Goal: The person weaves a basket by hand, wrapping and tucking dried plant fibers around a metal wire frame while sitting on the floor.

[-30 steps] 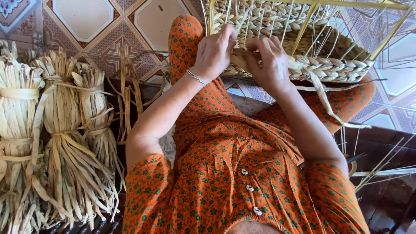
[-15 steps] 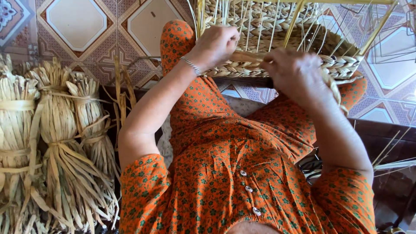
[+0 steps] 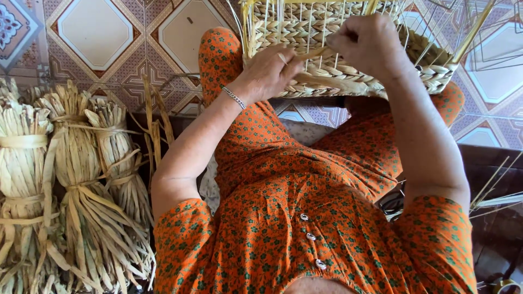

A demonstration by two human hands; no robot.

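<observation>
A half-woven straw basket [image 3: 327, 32] on a wire frame rests on my knees, its thin upright wires sticking up. My left hand [image 3: 269, 71] presses against the near woven wall and pinches a flat straw strand [image 3: 305, 54] between thumb and fingers; a silver bracelet [image 3: 234, 97] circles that wrist. My right hand [image 3: 368, 43] is closed over the same wall further right, fingers curled around the strand among the uprights. Both hands touch the basket, a hand's width apart. My orange flowered dress [image 3: 305, 218] fills the lower view.
Several tied bundles of dried straw [image 3: 81, 179] lie on the left, with loose strands [image 3: 155, 130] beside my left knee. Patterned floor tiles [image 3: 98, 32] lie beyond. Thin loose stalks [image 3: 496, 196] stick out at the right over a dark surface.
My right hand has moved up from the basket's lower rim onto the wall among the uprights. My left hand shifted slightly right, pinching the strand. The view moved closer.
</observation>
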